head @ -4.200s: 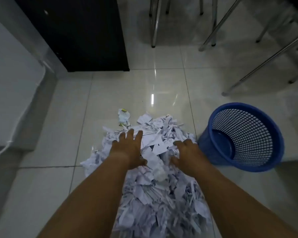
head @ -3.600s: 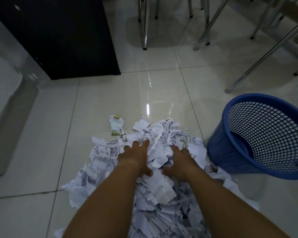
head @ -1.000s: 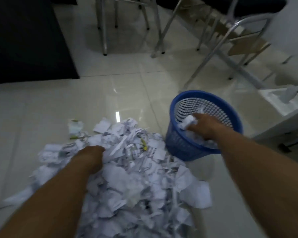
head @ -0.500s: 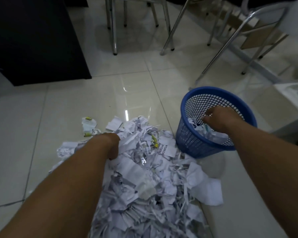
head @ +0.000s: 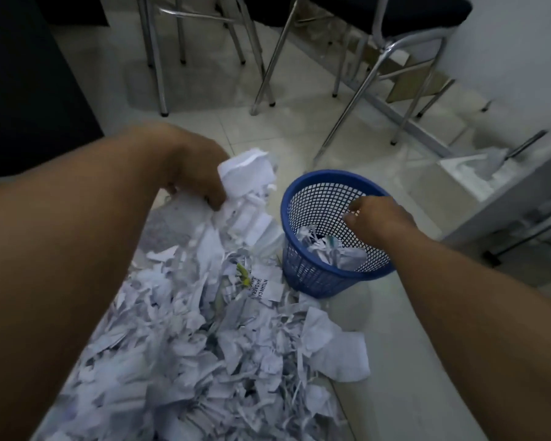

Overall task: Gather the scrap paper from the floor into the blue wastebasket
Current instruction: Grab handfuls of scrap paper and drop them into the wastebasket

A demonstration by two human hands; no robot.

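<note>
A big heap of white scrap paper covers the floor tiles in front of me. My left hand is raised above the heap and grips a bunch of scraps, with strips trailing down from it. The blue mesh wastebasket stands to the right of the heap with crumpled paper at its bottom. My right hand hovers over the basket's opening, fingers loosely curled and holding nothing.
Metal chair legs stand behind the heap and basket. A dark cabinet fills the left. A grey ledge runs along the right. Bare tile lies right of the heap, in front of the basket.
My left hand has lifted off the heap with a bunch of scraps and moved towards the basket. My right hand has let its paper drop into the basket and stays above it.
</note>
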